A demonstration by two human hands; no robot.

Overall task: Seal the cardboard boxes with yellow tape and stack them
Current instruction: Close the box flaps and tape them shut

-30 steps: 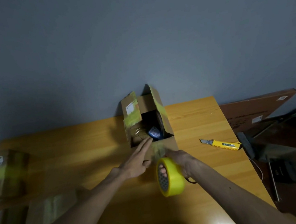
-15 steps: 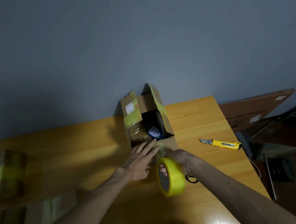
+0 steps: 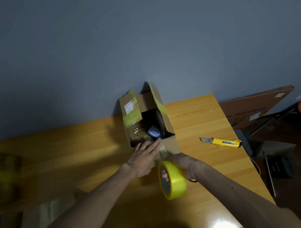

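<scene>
Open box (image 3: 170, 146) just ahead, long axis running away — L hand (image 3: 143, 157) flat, fingers straight, on its near edge; R hand (image 3: 187, 163) grips tape roll (image 3: 173, 180) just behind.

An open cardboard box (image 3: 171, 146) stands at the far edge of the table (image 3: 75, 158), its flaps upright and streaked with yellow-green tape. The yellow tape roll (image 3: 174, 180) is held on edge just before it. A blurred taped box (image 3: 0, 177) sits far left.

Bare table (image 3: 194, 119) right of open box (image 3: 171, 145); knife (image 3: 224, 142) beyond.
</scene>
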